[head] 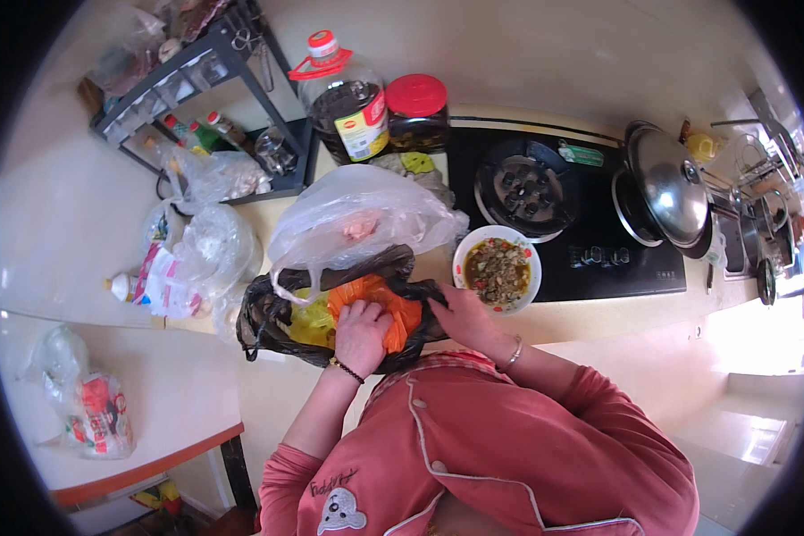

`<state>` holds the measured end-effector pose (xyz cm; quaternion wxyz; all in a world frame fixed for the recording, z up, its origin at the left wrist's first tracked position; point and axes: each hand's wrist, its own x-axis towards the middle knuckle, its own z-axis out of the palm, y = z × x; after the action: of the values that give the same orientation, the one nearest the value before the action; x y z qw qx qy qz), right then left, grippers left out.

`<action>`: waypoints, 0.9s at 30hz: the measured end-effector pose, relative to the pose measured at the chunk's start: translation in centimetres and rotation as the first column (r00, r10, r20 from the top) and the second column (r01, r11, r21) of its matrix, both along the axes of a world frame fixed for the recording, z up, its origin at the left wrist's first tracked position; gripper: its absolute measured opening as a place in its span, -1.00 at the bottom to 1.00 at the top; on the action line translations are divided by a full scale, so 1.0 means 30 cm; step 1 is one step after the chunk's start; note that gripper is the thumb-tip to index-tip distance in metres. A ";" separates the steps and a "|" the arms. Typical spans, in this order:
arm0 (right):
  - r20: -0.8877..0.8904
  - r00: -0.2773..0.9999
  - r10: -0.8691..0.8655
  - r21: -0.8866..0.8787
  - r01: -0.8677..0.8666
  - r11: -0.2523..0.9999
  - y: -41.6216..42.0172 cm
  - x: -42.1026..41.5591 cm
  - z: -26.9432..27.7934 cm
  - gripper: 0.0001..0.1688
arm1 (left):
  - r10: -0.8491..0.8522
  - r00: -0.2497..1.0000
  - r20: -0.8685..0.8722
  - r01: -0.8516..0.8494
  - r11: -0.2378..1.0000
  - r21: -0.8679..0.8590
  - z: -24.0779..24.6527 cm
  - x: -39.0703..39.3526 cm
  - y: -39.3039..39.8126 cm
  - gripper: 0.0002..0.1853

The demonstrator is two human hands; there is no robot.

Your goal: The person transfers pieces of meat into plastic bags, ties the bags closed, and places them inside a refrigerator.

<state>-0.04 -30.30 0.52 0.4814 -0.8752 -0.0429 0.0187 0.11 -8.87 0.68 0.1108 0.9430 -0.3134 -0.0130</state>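
A black plastic bag point(275, 335) lies spread at the counter's front edge, its mouth facing up. Inside it are an orange plastic bag point(392, 311) and a yellow one point(310, 321). My left hand point(362, 335) reaches into the black bag and rests on the orange plastic; its fingertips are partly sunk in the folds, so a grip cannot be made out. On the right side, my right hand point(465, 315) grips the black bag's rim. Just behind sits a translucent white plastic bag point(368, 214) with something pinkish inside, one handle hanging over the black bag.
A bowl of chopped food point(498, 270) stands right of my right hand, beside the black gas hob point(603, 275). A lidded wok point(666, 177) is on the far burner. Behind stand an oil jug point(348, 107) and a red-lidded jar point(417, 110). A rack point(224, 63) is at left.
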 end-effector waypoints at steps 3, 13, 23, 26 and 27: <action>0.084 0.987 0.139 -0.149 -0.125 0.981 0.072 0.024 0.113 -0.75 | -0.034 0.935 -0.354 -0.099 0.931 -0.352 -0.052 0.007 -0.084 -0.76; -0.006 0.997 -0.082 0.102 0.082 0.991 -0.023 0.061 0.144 -0.80 | -0.004 0.998 -0.067 0.023 0.959 0.281 -0.039 0.101 -0.138 -0.64; 0.648 0.594 0.477 -0.389 -0.280 0.878 -0.013 0.044 0.367 -0.43 | 0.176 0.827 -0.534 -0.541 0.506 -0.671 -0.011 -0.052 0.070 -0.67; 0.354 0.705 0.614 -0.538 -0.384 0.750 0.052 0.089 0.348 -0.49 | 0.029 0.845 -0.535 -0.487 0.457 -0.744 0.025 -0.019 0.051 -0.49; 0.155 0.769 0.620 -0.483 -0.489 0.726 0.051 0.127 0.287 -0.54 | -0.031 0.829 -0.558 -0.507 0.379 -0.774 0.043 -0.004 0.044 -0.44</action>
<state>3.78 -28.75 9.14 0.2428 -0.8940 -0.3748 0.0366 0.00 -7.54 1.98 0.6741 0.7310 -0.0857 -0.0616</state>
